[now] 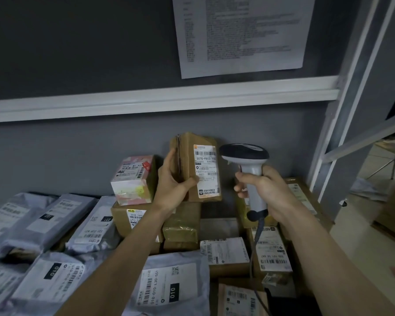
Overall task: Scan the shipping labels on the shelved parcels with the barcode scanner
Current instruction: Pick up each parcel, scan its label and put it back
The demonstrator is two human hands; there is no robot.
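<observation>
My left hand grips a brown box upright, label facing me; my right hand holds the scanner just beside it, above stacked parcels.

Left hand and right hand: bare, no gloves or rings observed. Both forearms uncovered to frame edge. Any sleeve, apparently, sits higher, outside view.

Upright brown parcel, label facing white scanner beside it.

Wall notice: a printed sheet on the grey wall
Rail: white strip just below the sheet
</observation>
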